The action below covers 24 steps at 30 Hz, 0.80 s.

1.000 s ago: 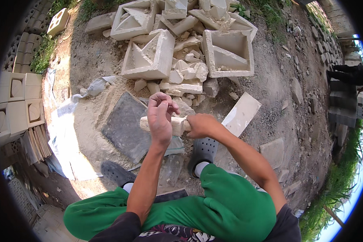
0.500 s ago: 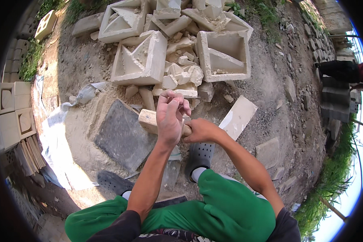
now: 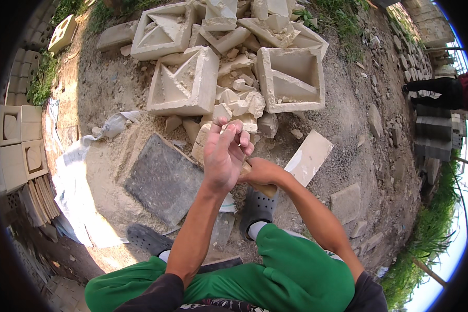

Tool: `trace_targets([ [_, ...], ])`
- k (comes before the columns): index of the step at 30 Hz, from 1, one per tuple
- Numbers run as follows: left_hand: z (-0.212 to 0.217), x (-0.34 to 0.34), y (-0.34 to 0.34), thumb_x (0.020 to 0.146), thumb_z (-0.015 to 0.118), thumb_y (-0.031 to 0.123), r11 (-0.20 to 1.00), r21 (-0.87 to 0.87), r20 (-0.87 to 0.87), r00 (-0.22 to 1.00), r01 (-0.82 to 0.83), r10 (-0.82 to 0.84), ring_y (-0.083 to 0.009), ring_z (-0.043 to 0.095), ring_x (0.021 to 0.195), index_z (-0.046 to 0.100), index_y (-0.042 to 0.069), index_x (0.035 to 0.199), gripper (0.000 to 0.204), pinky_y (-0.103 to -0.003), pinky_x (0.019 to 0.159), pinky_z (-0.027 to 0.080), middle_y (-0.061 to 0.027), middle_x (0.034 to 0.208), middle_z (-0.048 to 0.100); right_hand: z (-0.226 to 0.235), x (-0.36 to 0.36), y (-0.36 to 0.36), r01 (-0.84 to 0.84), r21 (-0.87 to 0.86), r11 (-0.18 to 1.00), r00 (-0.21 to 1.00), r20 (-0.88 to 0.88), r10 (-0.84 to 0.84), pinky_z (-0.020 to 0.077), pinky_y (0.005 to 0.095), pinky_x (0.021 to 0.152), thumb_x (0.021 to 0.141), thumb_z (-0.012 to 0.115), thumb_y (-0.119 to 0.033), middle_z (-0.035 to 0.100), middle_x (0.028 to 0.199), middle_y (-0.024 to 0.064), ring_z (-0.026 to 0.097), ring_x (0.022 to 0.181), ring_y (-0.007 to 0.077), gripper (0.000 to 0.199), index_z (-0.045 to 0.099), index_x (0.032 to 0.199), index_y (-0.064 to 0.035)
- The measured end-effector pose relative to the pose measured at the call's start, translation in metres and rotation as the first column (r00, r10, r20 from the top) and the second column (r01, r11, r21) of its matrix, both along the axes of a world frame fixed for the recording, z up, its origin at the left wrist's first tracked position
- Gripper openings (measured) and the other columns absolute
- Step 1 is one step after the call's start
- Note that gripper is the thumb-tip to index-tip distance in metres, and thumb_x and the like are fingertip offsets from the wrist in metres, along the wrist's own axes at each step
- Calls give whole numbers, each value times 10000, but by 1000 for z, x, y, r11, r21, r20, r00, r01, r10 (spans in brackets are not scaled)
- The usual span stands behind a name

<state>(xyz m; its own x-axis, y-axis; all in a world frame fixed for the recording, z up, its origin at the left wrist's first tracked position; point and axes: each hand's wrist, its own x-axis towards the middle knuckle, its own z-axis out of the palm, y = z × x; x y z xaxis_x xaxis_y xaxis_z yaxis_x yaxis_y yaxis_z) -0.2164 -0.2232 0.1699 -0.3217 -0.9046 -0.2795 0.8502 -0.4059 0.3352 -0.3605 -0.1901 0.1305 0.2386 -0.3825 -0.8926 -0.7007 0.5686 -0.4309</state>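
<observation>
My right hand [image 3: 260,172] is wrapped round the handle of a wooden mallet [image 3: 199,144]; the handle's butt sticks out below the fist. The mallet's pale, blocky head lies behind my left hand and is partly hidden by it. In front of the mallet, my left hand [image 3: 226,156] is raised with the fingers curled in and the thumb against them. What it pinches, if anything, is too small to make out. Left of it a dark square slab [image 3: 161,177] rests on dusty ground. Just beyond the hands lies a heap of broken cream-coloured chunks [image 3: 239,106].
Cream hollow blocks with slanted inner ribs, one at left [image 3: 184,83] and one at right [image 3: 291,80], flank the rubble. A flat pale slab [image 3: 309,156] lies right of my hands. A white sheet [image 3: 73,177] with powder spreads left. A person [image 3: 442,93] stands far right.
The mallet has swung in my right hand: its head now points farther away and its butt shows below the fist. My left hand remains raised and curled, slightly right of before.
</observation>
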Motion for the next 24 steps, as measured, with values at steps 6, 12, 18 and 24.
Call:
trace_targets([
  [6, 10, -2, -11, 1028, 535, 130, 999, -32, -73, 996, 41, -43, -96, 510, 787, 459, 176, 1206, 199, -283, 690, 465, -2, 978, 488, -30, -6, 12, 45, -40, 998, 997, 66, -42, 538, 398, 776, 670, 798, -475, 705, 962, 218, 696, 847, 315, 645, 680, 1000, 67],
  [12, 18, -5, -16, 1038, 507, 122, 988, -118, -145, 982, 104, -120, -76, 483, 745, 443, 169, 1205, 184, -271, 672, 454, 2, 969, 467, -35, -9, 9, 2, -49, 999, 996, 94, 3, 536, 405, 787, 659, 789, -514, 701, 996, 231, 695, 868, 327, 694, 684, 1023, 67],
  [18, 24, -8, -15, 1044, 491, 121, 978, -152, -263, 948, 144, -181, -59, 431, 682, 443, 192, 1172, 154, -256, 650, 434, 2, 957, 463, -40, -9, 11, 5, -84, 996, 993, 114, 4, 537, 411, 790, 656, 778, -528, 706, 963, 231, 700, 868, 337, 688, 696, 1000, 62],
  [24, 26, -9, -16, 1047, 485, 127, 957, -228, -400, 879, 180, -260, -47, 383, 636, 458, 211, 1172, 154, -242, 632, 412, 25, 962, 472, -50, -11, 12, 21, -48, 999, 984, 180, -12, 538, 410, 774, 667, 779, -502, 706, 950, 226, 700, 849, 326, 653, 695, 994, 57],
])
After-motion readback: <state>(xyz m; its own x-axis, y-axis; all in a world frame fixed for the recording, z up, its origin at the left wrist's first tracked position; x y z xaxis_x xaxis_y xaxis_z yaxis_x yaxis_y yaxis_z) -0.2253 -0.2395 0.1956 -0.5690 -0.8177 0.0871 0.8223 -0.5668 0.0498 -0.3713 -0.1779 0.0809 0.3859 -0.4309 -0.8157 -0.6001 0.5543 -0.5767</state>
